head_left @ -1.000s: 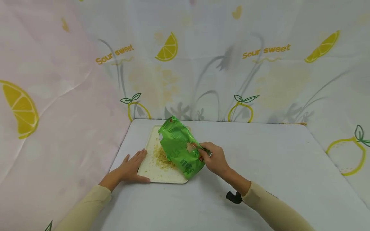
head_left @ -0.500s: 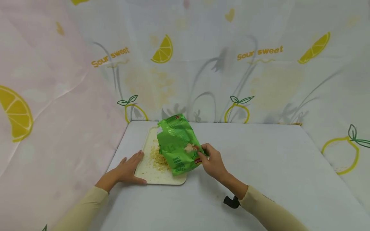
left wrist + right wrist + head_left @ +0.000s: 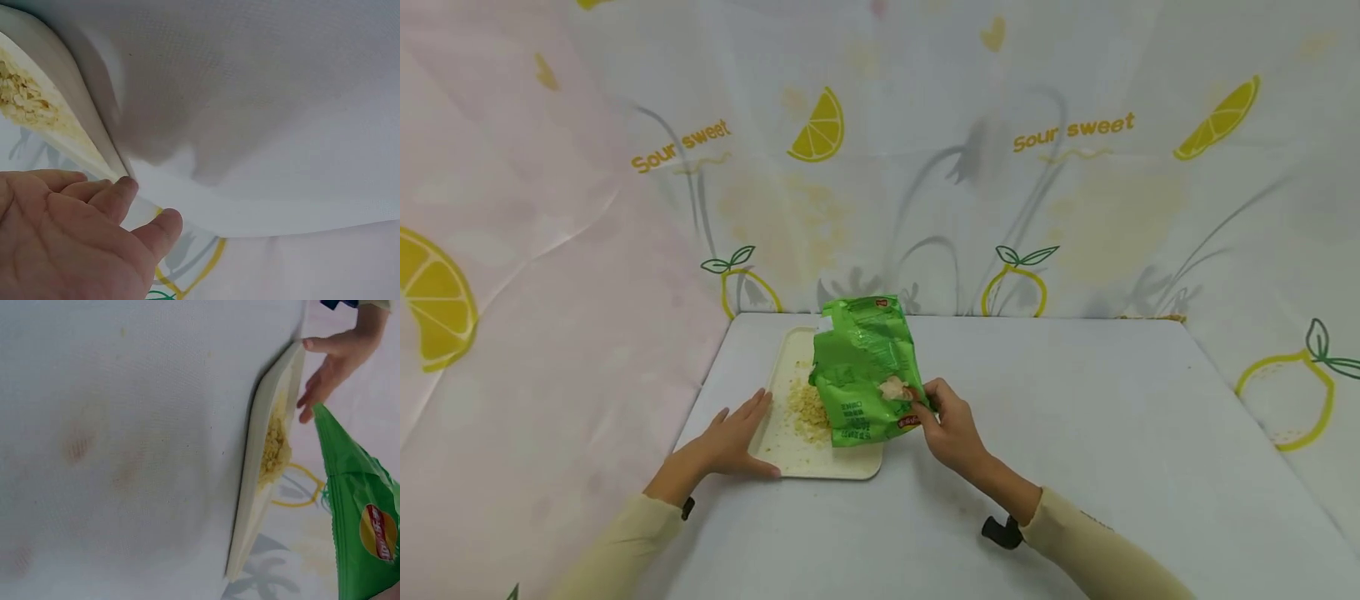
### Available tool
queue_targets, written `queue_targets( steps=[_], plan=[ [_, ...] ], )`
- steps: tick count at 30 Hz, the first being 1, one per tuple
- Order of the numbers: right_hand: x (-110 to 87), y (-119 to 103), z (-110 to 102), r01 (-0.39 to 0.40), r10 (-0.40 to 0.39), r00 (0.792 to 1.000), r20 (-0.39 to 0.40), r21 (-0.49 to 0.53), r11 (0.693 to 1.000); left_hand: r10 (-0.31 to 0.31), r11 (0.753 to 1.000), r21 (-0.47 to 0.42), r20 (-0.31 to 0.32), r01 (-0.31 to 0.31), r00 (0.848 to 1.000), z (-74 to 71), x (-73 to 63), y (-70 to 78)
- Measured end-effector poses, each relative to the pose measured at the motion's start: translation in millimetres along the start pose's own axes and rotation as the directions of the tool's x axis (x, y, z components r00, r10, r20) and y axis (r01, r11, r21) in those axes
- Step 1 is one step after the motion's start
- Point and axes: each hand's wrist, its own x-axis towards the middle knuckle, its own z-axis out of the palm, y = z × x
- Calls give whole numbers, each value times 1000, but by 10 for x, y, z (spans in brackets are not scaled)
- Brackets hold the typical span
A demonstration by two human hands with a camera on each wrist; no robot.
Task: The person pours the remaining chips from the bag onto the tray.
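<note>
A green chip bag (image 3: 868, 358) hangs tilted over the right part of a cream tray (image 3: 786, 458). My right hand (image 3: 953, 429) pinches its lower right edge between thumb and fingers. On the tray lies a heap of yellowish crumbs (image 3: 808, 410), partly hidden by the bag in the head view; in the right wrist view the crumbs (image 3: 274, 450) show beside the bag (image 3: 365, 519). My left hand (image 3: 726, 442) rests at the tray's left side with fingers spread and straight. In the left wrist view the left hand's fingertips (image 3: 128, 183) touch the tray rim.
The tray stands on a white-covered table (image 3: 1060, 417) with a few small specks near the tray. A lemon-printed cloth (image 3: 880, 208) hangs behind and to the left. Black straps with cameras (image 3: 1002, 532) sit at the wrists.
The bag has turned more upright, its lower corner rising from the tray's front right and swinging left. My right hand keeps its pinch. The left hand stays at the tray's edge.
</note>
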Motion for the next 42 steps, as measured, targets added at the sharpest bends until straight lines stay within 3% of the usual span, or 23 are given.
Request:
queue_targets(
  steps=[3,6,8,10,11,13,17,18,20,23,26,28,31,33,35,39,42],
  plan=[
    [3,-100,-25,20,-21,1000,-6,-14,1000,0,1000,13,-23,0,1000,0,5,45],
    [-8,-220,-65,43,-43,999,-13,-20,999,29,999,-12,-89,-30,996,22,6,104],
    [-24,-276,-96,66,-66,998,-23,-20,998,54,994,-91,-145,-67,988,29,28,187],
    [-38,-290,-119,84,-84,996,-32,-6,996,77,971,-205,-202,-119,976,14,65,319],
    [-44,-293,-131,92,-92,995,-36,-1,996,84,950,-276,-220,-144,972,5,95,398],
    [-53,-294,-153,105,-105,994,-45,11,994,85,878,-444,-217,-176,972,-29,163,579],
    [-72,-299,-206,113,-112,992,-50,6,994,111,669,-715,-174,-203,978,-85,329,910],
    [-78,-302,-224,104,-104,993,-57,-8,995,113,630,-750,-170,-203,979,-99,368,978],
    [-94,-303,-268,65,-68,995,-68,-39,997,108,594,-773,-196,-221,975,-109,441,1086],
    [-126,-277,-346,-10,3,996,-88,-78,997,92,606,-749,-269,-268,959,-103,502,1215],
    [-165,-171,-412,-4,-9,992,-124,-104,995,108,646,-682,-363,-343,926,-83,519,1350],
    [-201,-73,-454,88,-111,977,-182,-131,988,163,675,-603,-440,-425,883,-78,506,1449],
    [-244,53,-515,234,-268,931,-249,-158,959,255,672,-507,-526,-540,811,-90,464,1587],
    [-250,97,-556,290,-326,906,-270,-165,943,294,659,-477,-549,-582,782,-103,458,1653],
    [-265,100,-585,285,-317,912,-262,-154,946,316,630,-497,-538,-597,782,-107,461,1694],
    [-268,15,-626,243,-275,929,-247,-153,958,308,614,-533,-516,-581,799,-100,507,1743],
    [-262,10,-636,234,-270,938,-216,-181,955,297,637,-490,-556,-595,776,-84,531,1751]
  ],
)
